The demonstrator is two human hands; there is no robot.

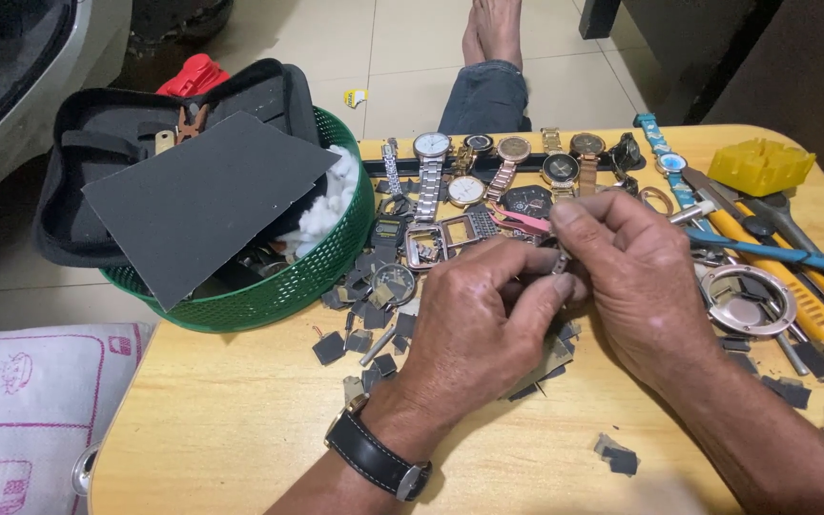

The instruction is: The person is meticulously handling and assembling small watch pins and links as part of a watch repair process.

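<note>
Pale yellow wood forms the bench [240,420] in front of you, and both your hands meet above its middle. Your left hand [474,334], with a black-strapped wristwatch [374,456] on the wrist, curls its fingers [536,291] together around a small metal watch part [562,261]. Your right hand [636,281] pinches the same part from above, thumb and forefinger closed on it. The part is short, and its long axis stands nearly upright, tilted slightly; it is too small to tell which end is which. Pink tweezers [519,221] lie just behind your hands, their long axis running left to right, tips toward your right hand.

Dark scraps [364,339] lie scattered under and beside your left hand. A row of wristwatches [488,167] rests along the far edge. To your left sits a green mesh basket [312,267] holding white cotton and a dark sheet [202,200]. To your right lie a round metal watch case [746,300], a blue-handled tool [774,253], yellow-handled tools [793,296] and a yellow block [760,164].
</note>
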